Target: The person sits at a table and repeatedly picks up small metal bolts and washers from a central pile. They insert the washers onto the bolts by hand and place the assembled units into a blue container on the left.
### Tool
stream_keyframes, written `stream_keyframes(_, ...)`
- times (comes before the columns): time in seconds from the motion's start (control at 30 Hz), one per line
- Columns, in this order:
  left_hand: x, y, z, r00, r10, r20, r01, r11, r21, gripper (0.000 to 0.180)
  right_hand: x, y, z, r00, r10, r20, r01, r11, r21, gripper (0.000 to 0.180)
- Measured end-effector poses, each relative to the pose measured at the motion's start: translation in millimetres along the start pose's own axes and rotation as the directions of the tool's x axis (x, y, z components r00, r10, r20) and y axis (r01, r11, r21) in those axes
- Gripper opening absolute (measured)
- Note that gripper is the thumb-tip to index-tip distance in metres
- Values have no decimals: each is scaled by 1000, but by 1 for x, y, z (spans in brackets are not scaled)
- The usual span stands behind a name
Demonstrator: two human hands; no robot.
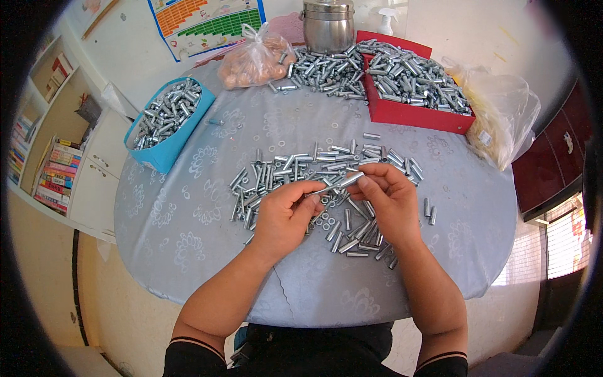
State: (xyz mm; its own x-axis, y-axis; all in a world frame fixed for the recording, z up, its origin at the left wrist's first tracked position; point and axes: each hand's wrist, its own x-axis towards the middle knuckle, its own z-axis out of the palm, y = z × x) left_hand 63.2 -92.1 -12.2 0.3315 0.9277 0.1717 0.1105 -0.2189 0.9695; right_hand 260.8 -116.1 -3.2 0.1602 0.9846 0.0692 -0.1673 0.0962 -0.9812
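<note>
Over the middle of the table, my left hand [284,221] pinches a thin metal bolt [325,189] between thumb and fingers. My right hand [394,206] grips a shiny metal sleeve [352,180], its fingers closed round the far end. Bolt and sleeve meet in one line between the hands; how deep the bolt sits in the sleeve I cannot tell. Beneath and beyond them spreads a loose pile of metal sleeves and bolts [276,169]. Small washers and nuts [325,221] lie between my hands, and several loose sleeves [358,246] are scattered nearer to me.
On the left stands a blue box [164,157] full of metal bolts. A red box [418,119] heaped with them is at the back right, beside a clear plastic bag [502,119]. Behind are another bolt heap [323,70], a tied bag [254,60] and a steel pot [328,28].
</note>
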Motion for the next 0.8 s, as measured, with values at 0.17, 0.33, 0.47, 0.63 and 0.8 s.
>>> stream_keyframes(0.17,0,0,-1,1000,-13,-8,13,1000,-20,20,1,0,-1,1000,12,2,-12,1000,3,19)
stream_keyframes(0.33,0,-4,-1,1000,-14,-1,14,998,-67,21,1,0,-1,1000,21,-18,-21,1000,-11,19)
stream_keyframes(0.47,1,1,2,995,-81,-57,65,966,-249,22,1,-1,-1,1000,18,-19,-18,1000,-24,19)
stream_keyframes(0.63,5,-1,-4,994,-101,-44,85,957,-277,18,1,-1,0,999,23,-30,-24,999,-33,19)
stream_keyframes(0.8,5,-1,-7,987,-162,14,158,940,-303,18,1,1,-1,999,20,-30,-21,999,-26,19)
